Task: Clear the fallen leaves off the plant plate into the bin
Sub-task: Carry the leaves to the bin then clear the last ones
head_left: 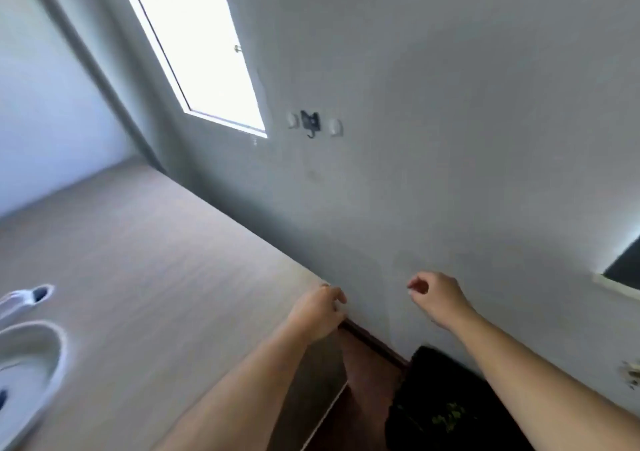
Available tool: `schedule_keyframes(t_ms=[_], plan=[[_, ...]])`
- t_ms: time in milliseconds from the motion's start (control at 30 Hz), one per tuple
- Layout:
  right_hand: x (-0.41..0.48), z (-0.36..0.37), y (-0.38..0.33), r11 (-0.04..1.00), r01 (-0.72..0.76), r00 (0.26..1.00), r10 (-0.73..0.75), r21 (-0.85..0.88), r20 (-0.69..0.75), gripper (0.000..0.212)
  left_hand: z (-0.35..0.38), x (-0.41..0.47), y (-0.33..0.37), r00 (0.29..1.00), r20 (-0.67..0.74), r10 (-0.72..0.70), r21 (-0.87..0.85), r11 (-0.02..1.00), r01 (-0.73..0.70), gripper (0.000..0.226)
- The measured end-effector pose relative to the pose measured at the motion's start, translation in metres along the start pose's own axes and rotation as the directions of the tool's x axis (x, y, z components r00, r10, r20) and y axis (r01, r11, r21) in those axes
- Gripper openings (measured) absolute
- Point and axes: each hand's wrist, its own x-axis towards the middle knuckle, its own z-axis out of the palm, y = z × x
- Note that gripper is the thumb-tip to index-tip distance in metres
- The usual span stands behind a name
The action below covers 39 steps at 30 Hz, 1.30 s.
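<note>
The picture is blurred and tilted. A black bin (450, 391) stands on the floor at the bottom, between my forearms, with some green leaves (446, 416) inside it. A white plate (31, 357) lies on the table at the far left edge, partly cut off; I see no leaves on its visible part. My left hand (318, 312) is at the table's far corner, back toward the camera and fingers curled out of sight. My right hand (436, 298) hovers in front of the wall above the bin, with loosely curled fingers, a gap at the thumb, and nothing visible in it.
A light wooden table (156, 260) fills the left half, with a white object (24, 300) near the plate. A grey wall (415, 138) carries a black hook (310, 123) and a bright window (194, 41). Brown floor (367, 367) lies between table and bin.
</note>
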Motion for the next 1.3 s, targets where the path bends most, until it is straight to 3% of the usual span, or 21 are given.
schedule_keyframes(t_ms=[133, 300, 467, 667, 767, 1033, 1167, 1300], plan=[[-0.012, 0.058, -0.106, 0.961, 0.273, 0.950, -0.263, -0.043, 0.168, 0.012, -0.059, -0.082, -0.090, 0.937, -0.219, -0.273, -0.121, 0.960, 0.252, 0.025], [-0.054, 0.143, -0.205, 0.867, 0.499, 0.800, -0.456, -0.009, 0.390, 0.010, -0.085, -0.190, -0.185, 0.766, -0.301, -0.568, -0.276, 0.820, 0.501, 0.023], [-0.099, 0.226, -0.272, 0.808, 0.589, 0.684, -0.520, 0.032, 0.511, 0.011, -0.087, -0.274, -0.265, 0.616, -0.315, -0.722, -0.380, 0.691, 0.615, 0.014], [-0.134, 0.317, -0.350, 0.770, 0.637, 0.631, -0.551, 0.041, 0.546, 0.013, -0.109, -0.326, -0.368, 0.511, -0.339, -0.790, -0.430, 0.613, 0.662, 0.012], [-0.149, 0.360, -0.382, 0.742, 0.670, 0.597, -0.553, 0.018, 0.582, 0.017, -0.119, -0.337, -0.419, 0.535, -0.301, -0.790, -0.389, 0.613, 0.687, 0.017], [-0.170, 0.434, -0.415, 0.635, 0.770, 0.505, -0.543, -0.066, 0.671, 0.026, -0.113, -0.324, -0.495, 0.704, -0.100, -0.703, -0.283, 0.698, 0.658, 0.034], [-0.168, 0.455, -0.423, 0.620, 0.779, 0.500, -0.520, -0.097, 0.692, 0.022, -0.108, -0.310, -0.509, 0.753, -0.108, -0.649, -0.236, 0.753, 0.615, 0.030], [-0.165, 0.483, -0.433, 0.564, 0.815, 0.435, -0.447, -0.130, 0.782, 0.023, -0.105, -0.305, -0.514, 0.784, -0.143, -0.604, -0.169, 0.796, 0.582, 0.014]])
